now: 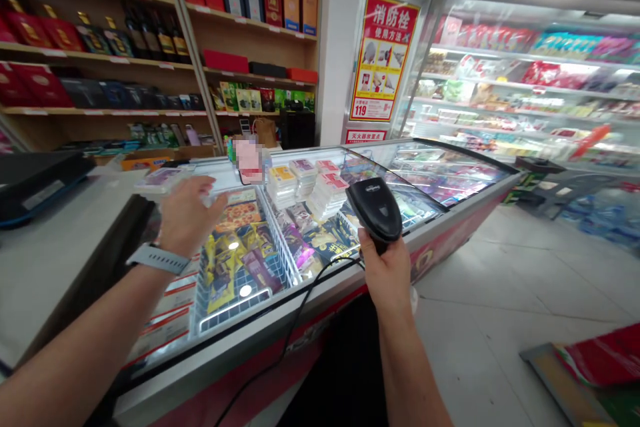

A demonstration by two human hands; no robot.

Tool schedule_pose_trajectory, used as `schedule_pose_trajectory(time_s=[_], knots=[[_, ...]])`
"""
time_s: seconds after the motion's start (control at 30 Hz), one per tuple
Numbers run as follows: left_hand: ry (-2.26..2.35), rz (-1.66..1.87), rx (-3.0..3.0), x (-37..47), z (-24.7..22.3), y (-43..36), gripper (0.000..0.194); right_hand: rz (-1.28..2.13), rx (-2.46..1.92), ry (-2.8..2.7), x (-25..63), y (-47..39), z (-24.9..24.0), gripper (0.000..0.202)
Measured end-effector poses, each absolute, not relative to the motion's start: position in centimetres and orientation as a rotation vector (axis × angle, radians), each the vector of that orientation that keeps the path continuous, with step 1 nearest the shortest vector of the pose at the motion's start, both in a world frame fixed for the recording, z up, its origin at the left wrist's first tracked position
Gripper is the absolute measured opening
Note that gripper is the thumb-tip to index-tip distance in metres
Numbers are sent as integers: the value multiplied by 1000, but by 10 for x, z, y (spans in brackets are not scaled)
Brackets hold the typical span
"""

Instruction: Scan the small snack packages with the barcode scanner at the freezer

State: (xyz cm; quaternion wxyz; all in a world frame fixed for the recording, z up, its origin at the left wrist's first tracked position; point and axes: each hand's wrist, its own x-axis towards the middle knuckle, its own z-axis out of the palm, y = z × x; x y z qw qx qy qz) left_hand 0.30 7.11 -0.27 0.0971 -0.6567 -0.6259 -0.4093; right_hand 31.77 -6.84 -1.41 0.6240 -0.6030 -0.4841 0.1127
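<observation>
My right hand (387, 273) is wrapped round the handle of a black barcode scanner (376, 208), held up over the near edge of the chest freezer (210, 337). A black cord (300, 317) hangs from the scanner and runs down the freezer's front. My left hand (186, 212), with a pale watch strap at the wrist, is raised over the freezer's left end, thumb and fingers apart and nothing in them. Close behind it lies a flat purple-and-white pack (161, 178). Stacks of clear packs with yellow (283, 185), purple (303, 177) and red (327, 195) tops stand on the glass lid.
Under the glass, wire baskets (280, 247) hold wrapped ice creams. A counter (30, 267) with a black device (43, 183) is at left. Bottle shelves (100, 57) stand behind; a lit refrigerated case (525, 80) is at right. A red-topped display (600, 353) occupies the lower right.
</observation>
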Motion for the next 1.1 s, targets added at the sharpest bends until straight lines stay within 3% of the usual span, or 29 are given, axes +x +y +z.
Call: schedule_pose_trajectory(time_s=[0.13,0.23,0.43,0.63,0.83,1.1], knots=[[-1712,-1165,-2235,73,-8,73,51,281,-1303,-932,324,-70,-23,45],[-1591,-933,-2319,126,-19,69,60,293,-1241,-871,328,-71,-30,45],[-1146,-411,-2610,193,-33,54,19,326,-1177,-804,334,-78,-39,42],[-961,-77,-2720,241,-38,79,36,348,-1168,-788,334,-82,-41,41],[-1106,83,-2706,247,-53,105,41,382,-1206,-806,330,-86,-39,43],[-1273,85,-2659,203,-63,80,40,385,-1211,-818,327,-87,-39,43]])
